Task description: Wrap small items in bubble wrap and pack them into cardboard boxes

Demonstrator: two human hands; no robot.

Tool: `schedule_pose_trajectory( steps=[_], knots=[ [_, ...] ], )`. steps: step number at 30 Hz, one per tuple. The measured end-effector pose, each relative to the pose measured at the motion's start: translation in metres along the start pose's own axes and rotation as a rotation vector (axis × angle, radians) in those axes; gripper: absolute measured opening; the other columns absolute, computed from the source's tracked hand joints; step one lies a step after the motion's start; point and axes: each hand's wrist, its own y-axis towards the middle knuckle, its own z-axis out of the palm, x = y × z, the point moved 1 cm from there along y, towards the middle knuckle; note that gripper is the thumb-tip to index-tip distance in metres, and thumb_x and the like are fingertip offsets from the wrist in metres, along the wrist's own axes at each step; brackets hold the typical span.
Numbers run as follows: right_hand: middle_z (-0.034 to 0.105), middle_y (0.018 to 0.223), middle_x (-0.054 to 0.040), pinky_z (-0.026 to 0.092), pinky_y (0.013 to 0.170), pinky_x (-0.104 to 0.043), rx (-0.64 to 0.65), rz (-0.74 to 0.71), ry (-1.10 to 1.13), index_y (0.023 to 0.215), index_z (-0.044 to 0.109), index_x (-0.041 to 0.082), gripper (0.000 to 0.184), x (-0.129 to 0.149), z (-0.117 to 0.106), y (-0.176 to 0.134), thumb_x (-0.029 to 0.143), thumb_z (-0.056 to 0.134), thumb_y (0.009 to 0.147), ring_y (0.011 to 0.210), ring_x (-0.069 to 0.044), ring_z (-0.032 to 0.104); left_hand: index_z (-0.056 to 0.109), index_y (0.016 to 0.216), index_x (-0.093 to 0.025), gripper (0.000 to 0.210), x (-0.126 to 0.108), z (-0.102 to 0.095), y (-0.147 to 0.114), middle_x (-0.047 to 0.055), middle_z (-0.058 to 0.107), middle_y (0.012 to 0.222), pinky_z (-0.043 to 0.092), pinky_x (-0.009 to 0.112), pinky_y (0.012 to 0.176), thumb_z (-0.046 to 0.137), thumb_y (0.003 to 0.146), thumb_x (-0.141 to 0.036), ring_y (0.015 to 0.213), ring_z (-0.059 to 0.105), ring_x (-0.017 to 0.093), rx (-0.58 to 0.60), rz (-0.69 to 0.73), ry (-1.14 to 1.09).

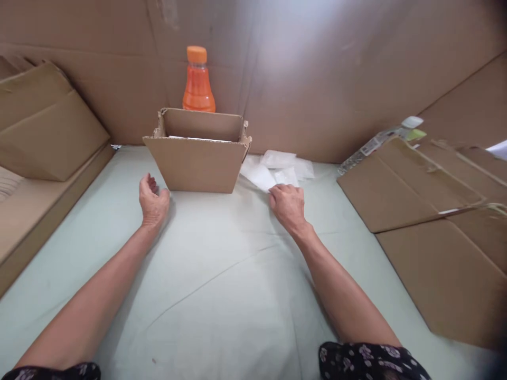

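My right hand [287, 205] pinches the near corner of a flat white packet [259, 174]. Around it lie several more thin white packets [279, 159], partly overlapping; what they contain cannot be seen. My left hand [153, 201] rests on its side on the cloth, left of an open-topped cardboard box [196, 166]. Its fingers are loosely curled, the thumb stands apart from them, and nothing is in it. Inside the box a white edge [200, 139] shows just above the front wall; the rest of the contents is hidden.
Behind the box stands a bottle of orange drink [198, 84], its base hidden. Cardboard boxes flank the space at left [55, 126] and right [412, 184]. A clear plastic bottle [370, 145] leans by the right boxes. Pale green cloth [222, 274] covers the surface, with a cardboard wall [317, 79] behind.
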Motion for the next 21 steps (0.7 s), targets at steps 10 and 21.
schedule_pose_trajectory(
  steps=[10, 21],
  knots=[
    [0.075, 0.090, -0.0116, 0.021, 0.069, -0.033, 0.307, -0.249, -0.047, 0.080, 0.072, 0.014, 0.040, 0.032, -0.051, -0.089, 0.021, 0.041, 0.105, 0.075, -0.018, 0.062, 0.055, 0.140, -0.021, 0.055, -0.046, -0.053, -0.162, 0.016, 0.051, 0.147, 0.062, 0.042, 0.091, 0.062, 0.085, -0.021, 0.135, 0.055, 0.032, 0.386, 0.135, 0.193],
    [0.075, 0.078, -0.0024, 0.042, 0.078, -0.035, 0.344, -0.786, 0.286, 0.081, 0.073, 0.020, 0.030, 0.089, -0.075, -0.162, 0.035, 0.056, 0.102, 0.069, -0.017, 0.062, 0.033, 0.157, -0.024, 0.073, -0.100, -0.081, -0.240, 0.017, 0.063, 0.138, 0.050, 0.054, 0.110, 0.058, 0.090, -0.009, 0.132, 0.059, 0.030, 0.655, 0.794, 0.162]
  ],
)
